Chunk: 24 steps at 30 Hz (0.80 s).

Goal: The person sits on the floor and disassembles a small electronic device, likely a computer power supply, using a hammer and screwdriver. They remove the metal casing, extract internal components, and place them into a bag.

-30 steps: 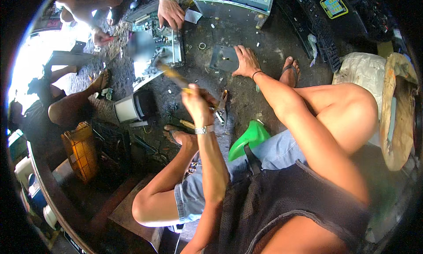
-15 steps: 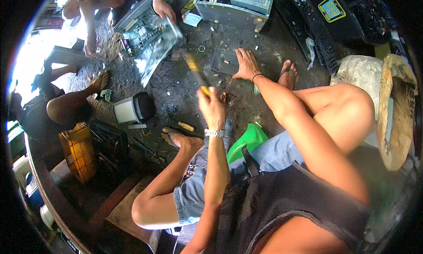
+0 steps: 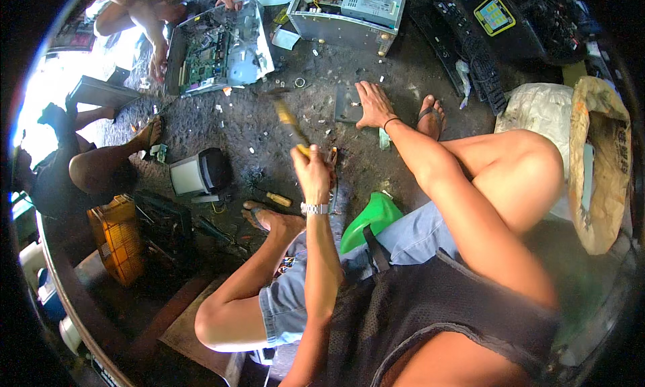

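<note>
My left hand, with a metal watch at its wrist, is wrapped round the yellow handle of a hammer. The hammer's dark head is blurred and raised over the floor. My right hand lies with its fingers spread at the right edge of a dark flat plate on the ground. A pale round spot shows on this plate. Between my legs is a bright green plastic piece. A screwdriver with a yellow handle lies beside my left foot.
Across from me a person's hands are at an opened computer case with a circuit board inside. Another computer case stands at the top. Keyboards and a sack are on the right. A grey-white device and an orange crate are on the left.
The other person's computer case has been lowered flat to the ground. My left hand has kept the hammer up. My right hand still lies at the plate, its fingers a little more spread.
</note>
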Each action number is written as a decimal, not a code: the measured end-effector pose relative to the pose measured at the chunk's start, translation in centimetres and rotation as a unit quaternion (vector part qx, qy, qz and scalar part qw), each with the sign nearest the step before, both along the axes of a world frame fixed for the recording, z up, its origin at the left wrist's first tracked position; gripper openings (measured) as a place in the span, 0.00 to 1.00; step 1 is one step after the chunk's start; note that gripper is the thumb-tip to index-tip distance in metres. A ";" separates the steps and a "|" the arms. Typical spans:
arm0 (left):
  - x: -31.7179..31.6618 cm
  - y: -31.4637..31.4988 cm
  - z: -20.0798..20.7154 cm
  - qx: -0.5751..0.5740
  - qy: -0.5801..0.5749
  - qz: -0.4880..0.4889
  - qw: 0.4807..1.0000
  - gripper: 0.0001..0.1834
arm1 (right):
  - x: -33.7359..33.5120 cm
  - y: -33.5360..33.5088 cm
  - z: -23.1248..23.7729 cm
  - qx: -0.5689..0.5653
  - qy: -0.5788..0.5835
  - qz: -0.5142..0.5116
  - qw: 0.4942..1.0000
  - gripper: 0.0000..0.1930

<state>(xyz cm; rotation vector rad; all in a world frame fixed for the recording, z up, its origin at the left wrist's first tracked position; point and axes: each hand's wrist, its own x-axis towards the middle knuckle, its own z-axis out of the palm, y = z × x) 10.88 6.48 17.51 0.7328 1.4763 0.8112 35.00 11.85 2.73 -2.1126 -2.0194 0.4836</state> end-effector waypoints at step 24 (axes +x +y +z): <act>4.1 -5.8 -7.4 0.149 0.291 -0.147 0.934 0.25 | -0.2 -1.8 1.5 0.002 0.036 0.003 0.999 0.67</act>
